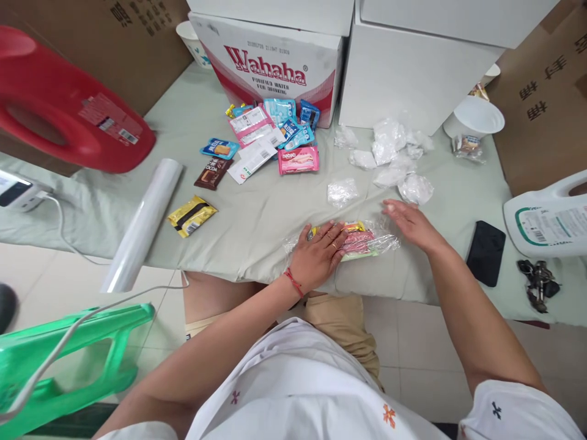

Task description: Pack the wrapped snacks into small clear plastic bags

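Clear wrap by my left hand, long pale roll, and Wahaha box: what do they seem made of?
Clear wrap: probably thin plastic film, glossy; it's see-through, with crinkled highlights.
Long pale roll: likely wound plastic film, smooth, given its soft sheen, though I can't be sure.
Wahaha box: seemingly cardboard, fairly matte, with flat printed panels.

We find the left hand (pixel 321 253) palm down and flat, near the centre of view, fingers extended and fanned between 12 and 2 o'clock. We note the left forearm (pixel 243 327) rising from 7 o'clock, its wrist roughly straight. We record the right hand (pixel 408 223) well apart, at 3 o'clock, fingers loosely extended toward 10 o'clock; the right forearm (pixel 468 311) reaches in from 4 o'clock, elbow bent.
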### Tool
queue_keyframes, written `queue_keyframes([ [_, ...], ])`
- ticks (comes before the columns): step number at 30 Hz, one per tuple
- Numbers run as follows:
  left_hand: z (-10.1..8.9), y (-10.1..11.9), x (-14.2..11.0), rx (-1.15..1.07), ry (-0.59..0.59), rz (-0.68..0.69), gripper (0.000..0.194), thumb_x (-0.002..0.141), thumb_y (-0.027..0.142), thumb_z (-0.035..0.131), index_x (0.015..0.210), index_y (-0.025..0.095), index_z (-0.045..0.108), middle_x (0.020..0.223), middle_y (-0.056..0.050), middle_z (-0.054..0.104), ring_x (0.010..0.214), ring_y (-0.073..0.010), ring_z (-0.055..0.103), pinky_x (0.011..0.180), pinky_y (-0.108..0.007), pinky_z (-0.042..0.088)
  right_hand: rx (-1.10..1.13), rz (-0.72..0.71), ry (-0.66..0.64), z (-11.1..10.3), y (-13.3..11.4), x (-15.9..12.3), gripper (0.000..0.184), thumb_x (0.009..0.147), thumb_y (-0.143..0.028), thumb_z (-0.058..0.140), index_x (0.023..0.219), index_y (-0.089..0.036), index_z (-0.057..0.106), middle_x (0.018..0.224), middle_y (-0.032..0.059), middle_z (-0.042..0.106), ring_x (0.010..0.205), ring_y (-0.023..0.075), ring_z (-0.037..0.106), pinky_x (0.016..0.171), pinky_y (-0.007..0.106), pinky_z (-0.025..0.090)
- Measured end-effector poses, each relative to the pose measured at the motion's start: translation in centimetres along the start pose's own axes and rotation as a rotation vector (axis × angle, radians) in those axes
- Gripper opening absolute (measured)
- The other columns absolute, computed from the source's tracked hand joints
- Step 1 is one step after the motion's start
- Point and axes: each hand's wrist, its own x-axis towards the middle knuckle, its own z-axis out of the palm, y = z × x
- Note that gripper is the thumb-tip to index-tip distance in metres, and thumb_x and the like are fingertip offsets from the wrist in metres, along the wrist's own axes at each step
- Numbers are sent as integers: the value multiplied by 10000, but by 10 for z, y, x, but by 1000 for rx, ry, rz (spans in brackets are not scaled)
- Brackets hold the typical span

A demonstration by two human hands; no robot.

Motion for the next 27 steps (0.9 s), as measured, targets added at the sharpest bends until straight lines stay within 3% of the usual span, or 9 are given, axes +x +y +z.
queue_keyframes([
  [2,0,0,1,0,-1,-1,490,1084,385,354,1547,273,464,1611,-84,460,1512,-263,404,1234,-572,229,-33,-31,-97,4,-1,-3,502,873,-635,609,1108,-211,739,920,84,695,1000,273,569,874,370,445],
  [5,0,0,2,5,-7,-6,494,1084,389,349,1550,271,462,1610,-87,463,1511,-264,405,1236,-570,224,50,-8,-208,7,-4,-8,429,812,-625,686,845,-199,727,793,54,636,846,230,555,768,328,442],
  [7,0,-1,2,8,-10,-11,489,1082,388,350,1543,280,473,1609,-84,467,1506,-265,411,1236,-566,227,169,29,-164,7,-6,-10,445,855,-629,634,792,-191,689,851,50,642,788,191,556,742,310,437],
  [9,1,0,2,10,-7,-14,486,1082,385,349,1540,285,478,1609,-80,467,1505,-263,412,1236,-567,230,216,72,-79,9,-10,-12,463,885,-642,592,909,-192,697,950,56,667,808,181,576,761,306,442],
  [12,2,0,1,15,4,-14,492,1083,382,341,1547,280,466,1612,-78,463,1506,-257,410,1237,-572,231,98,130,-90,16,-15,-19,492,862,-653,622,1046,-203,698,913,43,687,796,187,581,738,298,431],
  [15,3,0,1,17,10,-17,497,1083,384,336,1554,278,456,1614,-77,460,1508,-253,406,1237,-575,235,4,136,-133,22,-16,-27,412,856,-607,626,859,-200,692,782,22,636,712,174,545,673,285,396],
  [18,3,0,1,18,8,-17,492,1082,378,337,1547,283,467,1610,-78,465,1508,-256,408,1235,-579,240,37,140,7,23,-22,-33,356,891,-539,581,804,-202,659,826,27,626,700,160,540,677,278,396],
  [22,3,2,1,29,15,-22,486,1083,375,334,1538,284,477,1609,-78,467,1509,-260,407,1233,-595,240,-198,152,88,31,-56,-38,219,954,-402,563,870,-214,638,807,23,649,681,162,523,628,277,318],
  [27,3,8,1,8,14,-53,485,1075,340,349,1544,288,464,1607,-80,473,1507,-271,408,1230,-640,230,-487,78,60,74,-105,-44,274,1054,-289,406,1042,-218,670,1025,92,655,772,199,581,631,304,334],
])
